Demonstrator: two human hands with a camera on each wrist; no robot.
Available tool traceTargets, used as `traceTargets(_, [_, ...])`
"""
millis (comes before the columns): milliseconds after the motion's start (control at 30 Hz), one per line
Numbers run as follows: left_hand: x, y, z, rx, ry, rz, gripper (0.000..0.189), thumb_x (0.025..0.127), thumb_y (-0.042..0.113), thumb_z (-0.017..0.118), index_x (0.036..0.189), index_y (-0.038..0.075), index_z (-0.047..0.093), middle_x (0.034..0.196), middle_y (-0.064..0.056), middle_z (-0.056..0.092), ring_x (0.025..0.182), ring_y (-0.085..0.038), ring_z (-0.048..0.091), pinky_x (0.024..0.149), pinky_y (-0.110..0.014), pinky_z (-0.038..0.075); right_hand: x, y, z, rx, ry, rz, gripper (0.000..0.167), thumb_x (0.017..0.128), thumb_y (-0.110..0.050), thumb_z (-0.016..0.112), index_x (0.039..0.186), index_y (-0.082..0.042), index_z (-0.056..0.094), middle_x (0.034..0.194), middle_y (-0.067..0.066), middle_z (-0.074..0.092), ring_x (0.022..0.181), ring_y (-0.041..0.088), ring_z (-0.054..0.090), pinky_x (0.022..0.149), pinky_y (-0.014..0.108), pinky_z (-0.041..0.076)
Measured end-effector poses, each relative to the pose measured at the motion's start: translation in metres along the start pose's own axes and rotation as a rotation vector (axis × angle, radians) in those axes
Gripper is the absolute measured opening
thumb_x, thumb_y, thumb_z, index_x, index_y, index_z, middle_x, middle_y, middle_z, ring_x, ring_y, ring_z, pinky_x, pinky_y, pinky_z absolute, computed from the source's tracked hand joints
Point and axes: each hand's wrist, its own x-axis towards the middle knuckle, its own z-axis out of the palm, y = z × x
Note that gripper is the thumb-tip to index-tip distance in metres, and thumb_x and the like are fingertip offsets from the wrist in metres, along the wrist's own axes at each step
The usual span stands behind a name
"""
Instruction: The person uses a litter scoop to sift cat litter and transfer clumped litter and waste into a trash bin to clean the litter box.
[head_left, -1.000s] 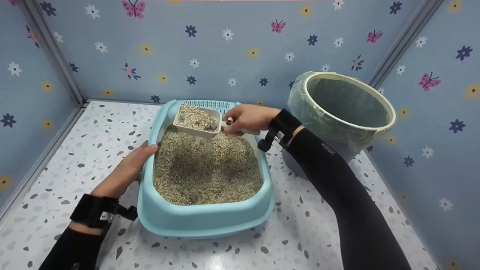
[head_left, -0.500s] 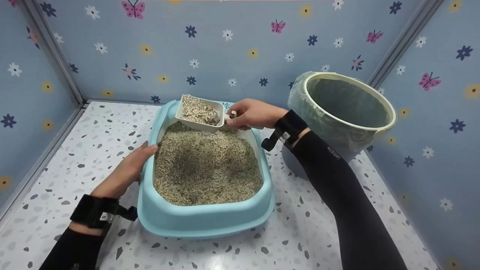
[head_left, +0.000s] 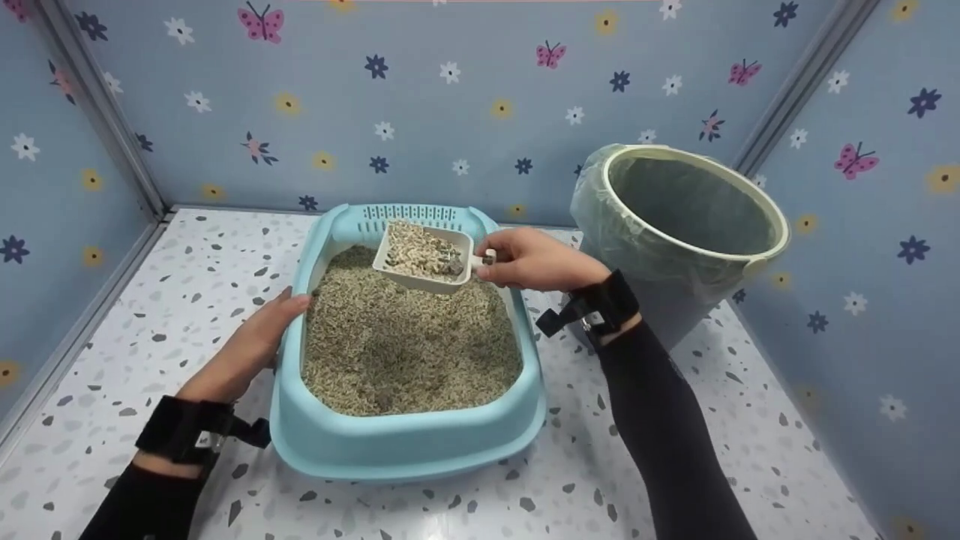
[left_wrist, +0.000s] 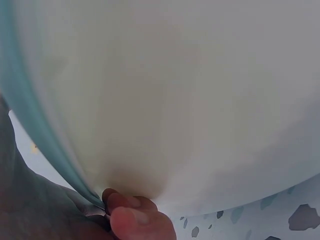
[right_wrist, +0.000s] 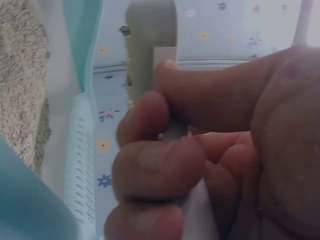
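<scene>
A light blue litter box (head_left: 409, 450) full of tan pellet litter (head_left: 420, 360) stands on the speckled surface. My left hand (head_left: 251, 341) grips its left rim, thumb on top; the left wrist view shows curled fingertips (left_wrist: 142, 222) beneath the rim, against the box's pale outer wall (left_wrist: 200, 110). My right hand (head_left: 536, 259) holds a white litter scoop (head_left: 427, 283) by its handle, above the back of the litter. Pale pellets and a greyish clump (head_left: 454, 266) lie in the scoop. Fingers (right_wrist: 160, 170) wrap the handle in the right wrist view.
A bin (head_left: 780, 238) with a cream rim and a translucent liner (head_left: 592, 199) stands right of the box, behind my right forearm. Flower-patterned walls (head_left: 465, 112) close in the back and both sides. The speckled surface (head_left: 172, 262) extends around the box.
The loaded scoop first rose slightly, then came down and to the right with my right hand. Falling litter under it is no longer seen. My left hand keeps its place on the rim.
</scene>
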Motion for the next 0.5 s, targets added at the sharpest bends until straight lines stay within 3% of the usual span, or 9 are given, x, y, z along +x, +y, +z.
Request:
traceTargets(267, [-0.003,0.001,-0.002,0.022,0.018,-0.018,0.086,0.114,0.064,0.042,0.181,0.019,0.014,0.148,-0.031,0.053,0.114,-0.043,0.066,0.087,-0.053,0.061,-0.023,0.008,0.012,-0.013,0.060,-0.022,0.023,0.107,-0.031,0.076,0.122,-0.013,0.072,0.085,0.000,0.070,0.069,0.014,0.056,0.062,0.029,0.047])
traceTargets(500, [-0.002,0.004,0.001,0.030,0.024,-0.030,0.085,0.114,0.062,0.042,0.181,0.016,0.016,0.143,-0.030,0.055,0.110,-0.039,0.068,0.086,-0.052,0.062,-0.041,0.014,0.020,0.031,0.114,-0.009,0.019,0.107,-0.023,0.077,0.121,-0.011,0.074,0.087,0.001,0.072,0.073,0.019,0.063,0.065,0.030,0.052])
